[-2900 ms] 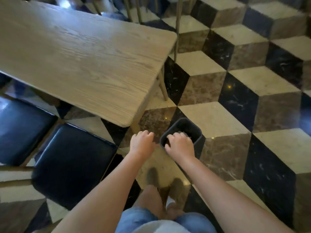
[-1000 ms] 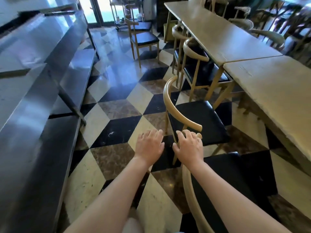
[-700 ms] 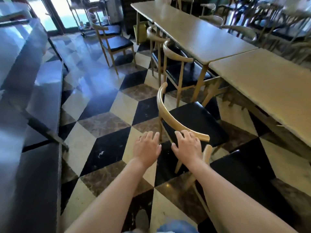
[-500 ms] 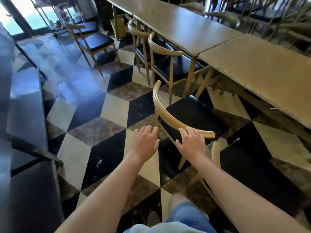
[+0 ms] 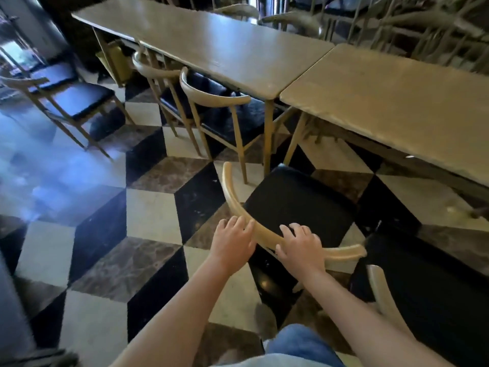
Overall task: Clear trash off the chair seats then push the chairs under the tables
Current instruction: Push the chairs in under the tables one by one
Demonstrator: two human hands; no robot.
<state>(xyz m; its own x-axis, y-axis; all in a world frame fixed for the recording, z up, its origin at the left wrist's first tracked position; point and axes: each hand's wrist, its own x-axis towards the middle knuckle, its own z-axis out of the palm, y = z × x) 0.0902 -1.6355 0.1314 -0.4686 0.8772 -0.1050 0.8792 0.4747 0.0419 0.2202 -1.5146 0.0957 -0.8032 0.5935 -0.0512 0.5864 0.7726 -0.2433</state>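
Here the chair (image 5: 296, 205) stands on the floor, pulled out from the nearer table (image 5: 397, 107), its seat turned toward the table's edge and well clear of it. It has a curved pale wooden backrest (image 5: 238, 205) and a square black padded seat; no litter shows on the cushion, and no writing or label can be read anywhere on it. The right hand (image 5: 301, 247) lies over the top of the backrest with its fingers draped across the rail toward the seat, laid on rather than clenched. The left hand (image 5: 232, 242) is spread flat just beside the rail's outer face, fingertips touching or nearly touching the wood; whether it grips cannot be told. Just to the right, a second chair (image 5: 423, 287) with a black seat stands close by. Beyond, two more chairs (image 5: 211, 102) are tucked partly under the farther table (image 5: 211, 46), which abuts the nearer one. The floor (image 5: 153, 215) is a cube pattern of black, cream and brown tiles.
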